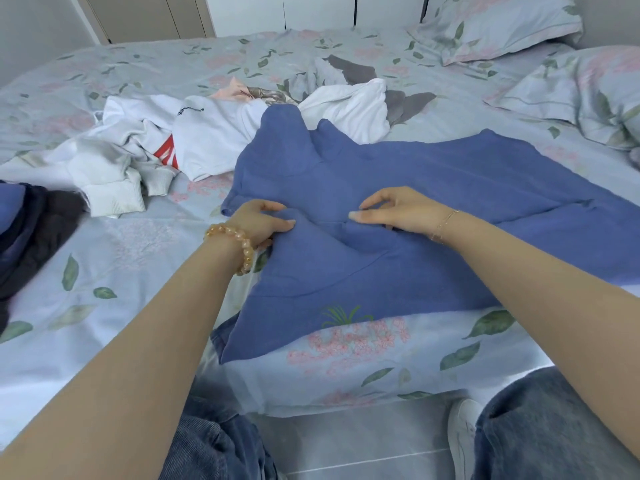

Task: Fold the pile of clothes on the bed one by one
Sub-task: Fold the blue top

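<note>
floral bed (346,375) before pale cabinets (145,15) — both hands (258,221) (401,211) pinching blue shirt (398,168)

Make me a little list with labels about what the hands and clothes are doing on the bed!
being folded: blue garment, spread on the bed
left hand: grips a bunch of the blue cloth
right hand: pinches the cloth
waiting: white clothes, crumpled behind
at left edge: dark clothes
pillows: far right

The bed (121,265) carries a blue shirt (398,174) spread at its near edge; behind the shirt, a white clothes pile (207,140); left, dark clothes (31,230); right, pillows (571,91).
</note>
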Tool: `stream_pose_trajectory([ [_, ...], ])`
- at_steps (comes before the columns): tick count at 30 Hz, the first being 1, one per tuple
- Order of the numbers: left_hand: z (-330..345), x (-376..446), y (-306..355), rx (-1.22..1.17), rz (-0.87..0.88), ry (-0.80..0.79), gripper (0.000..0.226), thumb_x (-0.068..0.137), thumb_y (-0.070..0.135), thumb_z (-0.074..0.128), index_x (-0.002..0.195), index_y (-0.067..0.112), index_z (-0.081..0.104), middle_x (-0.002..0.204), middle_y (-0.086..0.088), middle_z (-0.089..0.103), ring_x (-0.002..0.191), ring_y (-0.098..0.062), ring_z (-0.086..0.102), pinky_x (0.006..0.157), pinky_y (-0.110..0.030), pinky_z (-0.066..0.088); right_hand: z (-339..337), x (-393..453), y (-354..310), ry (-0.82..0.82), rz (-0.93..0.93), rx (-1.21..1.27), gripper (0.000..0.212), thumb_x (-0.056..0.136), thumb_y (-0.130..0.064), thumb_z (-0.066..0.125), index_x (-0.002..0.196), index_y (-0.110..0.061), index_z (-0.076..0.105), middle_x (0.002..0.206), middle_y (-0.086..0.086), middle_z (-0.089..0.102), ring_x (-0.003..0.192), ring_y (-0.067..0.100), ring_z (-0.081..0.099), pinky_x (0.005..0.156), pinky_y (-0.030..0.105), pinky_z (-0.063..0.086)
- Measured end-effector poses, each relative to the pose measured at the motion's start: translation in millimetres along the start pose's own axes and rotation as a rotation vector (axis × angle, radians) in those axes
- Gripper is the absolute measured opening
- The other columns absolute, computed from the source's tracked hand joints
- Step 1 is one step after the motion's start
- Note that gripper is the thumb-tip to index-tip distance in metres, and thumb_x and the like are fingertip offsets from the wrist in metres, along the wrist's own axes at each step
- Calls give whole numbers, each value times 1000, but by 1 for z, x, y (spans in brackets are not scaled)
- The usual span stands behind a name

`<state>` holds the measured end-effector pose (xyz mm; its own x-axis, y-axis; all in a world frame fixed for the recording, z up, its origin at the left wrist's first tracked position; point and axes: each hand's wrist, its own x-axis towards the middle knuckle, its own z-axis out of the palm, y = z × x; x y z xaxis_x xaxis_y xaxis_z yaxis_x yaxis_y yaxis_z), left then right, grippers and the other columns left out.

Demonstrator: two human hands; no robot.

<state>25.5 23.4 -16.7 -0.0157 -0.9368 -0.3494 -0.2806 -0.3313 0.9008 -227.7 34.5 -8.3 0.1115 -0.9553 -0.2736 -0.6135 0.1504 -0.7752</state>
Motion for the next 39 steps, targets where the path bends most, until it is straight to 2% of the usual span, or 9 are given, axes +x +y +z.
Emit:
stream_pose_trajectory([
  [5,3,-11,11,-27,203,23,41,83,-1,69,121,12,58,89,-4,64,85,-16,63,79,-25,54,5,-8,5,117,-61,177,17,88,-1,63,103,-5,71,80,-2,69,60,-2,62,58,11,48],
  [10,-14,-39,16,-66,399,-121,41,81,-8,67,114,17,62,91,-11,67,88,-17,65,84,-24,53,-17,-41,5,195,-232,271,15,90,-3,63,99,-9,72,92,7,70,78,0,63,74,7,47],
  [16,-34,-85,1,464,506,-359,20,72,0,71,73,20,73,86,6,73,86,-11,67,84,-24,50,-18,-99,3,-127,-493,-88,13,84,8,64,84,-5,68,107,0,71,102,5,64,90,19,48],
  [23,-19,-108,-22,914,694,-147,32,61,44,35,61,30,64,94,21,59,100,-4,44,99,-35,24,7,-119,36,7,-558,-355,33,92,-11,62,122,-24,65,147,-14,42,134,-3,34,111,17,27],
  [26,3,-108,-20,813,857,-111,37,78,39,35,92,31,68,113,14,60,109,-15,51,97,-41,37,22,-116,36,14,-611,-475,44,100,-36,43,142,-23,47,158,-12,24,144,-3,17,117,15,11],
  [29,32,-98,-42,1188,640,-190,84,79,70,-4,152,33,14,160,3,12,148,-18,11,117,-47,18,37,-111,50,-137,-490,-811,61,99,-56,14,153,-30,7,160,-13,-9,146,1,-13,120,29,-7],
  [32,51,-91,-63,1479,408,-276,64,78,71,-16,129,39,-37,154,7,-32,143,-14,-27,118,-49,-11,41,-110,62,-191,-439,-904,68,87,-65,3,146,-39,-16,154,-20,-26,139,-3,-30,114,25,-19],
  [36,47,-89,-35,1447,316,-358,67,96,62,22,149,39,-12,159,8,-17,147,-13,-16,117,-51,-10,23,-110,52,-226,-367,-317,56,94,-50,42,147,-34,35,158,-21,13,143,-11,2,118,18,0],
  [39,43,-79,-3,1262,430,-235,41,94,54,43,132,39,49,143,12,44,138,-14,31,112,-46,8,-8,-108,51,-30,-351,-51,32,95,-21,57,127,-25,62,144,-16,46,135,-10,34,114,16,26],
])
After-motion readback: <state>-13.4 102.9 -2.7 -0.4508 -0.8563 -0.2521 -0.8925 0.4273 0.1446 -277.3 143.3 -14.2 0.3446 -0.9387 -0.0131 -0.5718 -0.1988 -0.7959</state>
